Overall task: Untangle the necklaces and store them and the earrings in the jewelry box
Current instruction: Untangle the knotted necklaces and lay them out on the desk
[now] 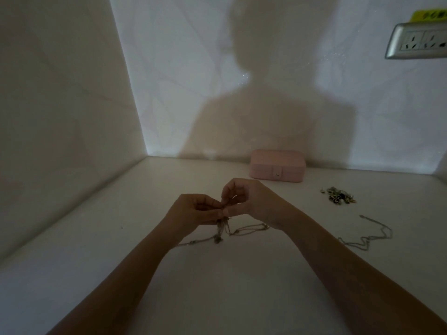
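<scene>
Fingers (208,203) of left hand (193,211) and right hand (244,199) pinch the tangled necklaces (219,234) above bench (217,286) centre, closed jewelry box (277,166) at 1 o'clock; hard pulling in dim light likely tightens the knot or snaps a chain.

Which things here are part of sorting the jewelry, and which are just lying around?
In the job: tangled necklaces, held by left hand and right hand; loose chain; earrings; closed pink jewelry box.
Just there: wall socket; yellow label.
</scene>
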`<state>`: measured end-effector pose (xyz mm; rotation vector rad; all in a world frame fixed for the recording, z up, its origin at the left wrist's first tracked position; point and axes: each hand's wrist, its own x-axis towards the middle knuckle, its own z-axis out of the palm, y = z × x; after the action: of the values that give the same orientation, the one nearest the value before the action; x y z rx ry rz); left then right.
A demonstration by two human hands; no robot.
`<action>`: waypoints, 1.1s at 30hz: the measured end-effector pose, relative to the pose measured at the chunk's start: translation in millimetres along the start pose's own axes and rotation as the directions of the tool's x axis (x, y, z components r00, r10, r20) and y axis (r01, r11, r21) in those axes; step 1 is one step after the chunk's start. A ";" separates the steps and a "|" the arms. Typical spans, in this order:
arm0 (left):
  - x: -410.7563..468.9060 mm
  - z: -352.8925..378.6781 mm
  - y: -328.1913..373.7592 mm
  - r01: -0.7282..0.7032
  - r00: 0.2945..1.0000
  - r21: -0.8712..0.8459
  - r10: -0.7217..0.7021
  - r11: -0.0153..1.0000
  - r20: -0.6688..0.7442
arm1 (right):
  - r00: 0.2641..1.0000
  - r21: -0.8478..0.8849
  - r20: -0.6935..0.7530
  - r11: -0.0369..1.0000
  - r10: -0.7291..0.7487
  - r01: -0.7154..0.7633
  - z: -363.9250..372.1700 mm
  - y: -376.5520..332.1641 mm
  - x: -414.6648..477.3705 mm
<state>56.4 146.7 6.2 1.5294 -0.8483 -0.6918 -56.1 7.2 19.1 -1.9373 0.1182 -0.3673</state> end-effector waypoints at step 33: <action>1.5 11.5 -2.8 -0.124 0.992 -0.019 0.125 0.992 0.030 | 0.971 -0.058 -0.213 0.990 0.113 -0.128 21.5 -11.5 -3.1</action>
<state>48.1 139.2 2.0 1.4405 -0.9505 -0.6311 -53.4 31.4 21.6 -1.9469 0.3897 -0.4906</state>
